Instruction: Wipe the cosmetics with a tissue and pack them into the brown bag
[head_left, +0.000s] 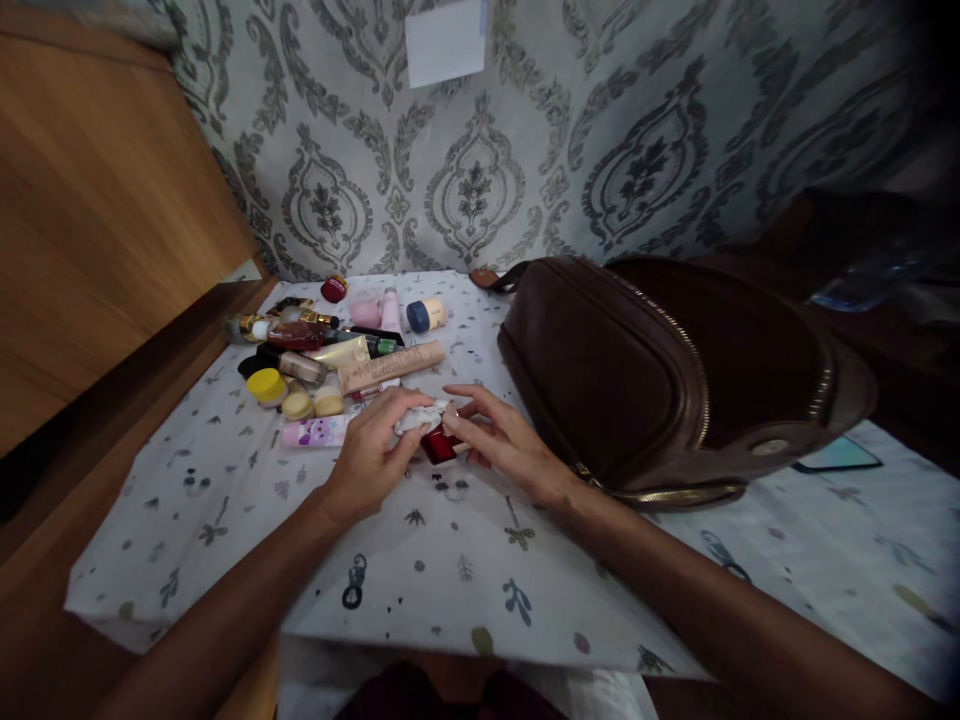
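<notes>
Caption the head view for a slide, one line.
Left hand pinching a crumpled white wad, right hand at a small red item, near assorted cosmetics and a brown bag.

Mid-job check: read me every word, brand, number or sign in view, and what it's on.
No text can be read.
Beige tube: lettering along it, too blurred to read.
Pink-and-purple tube: printed pattern; any words too small.
Cream-and-navy container: faint marking, too small to read.
Dark red item at the hands: no lettering visible.
</notes>
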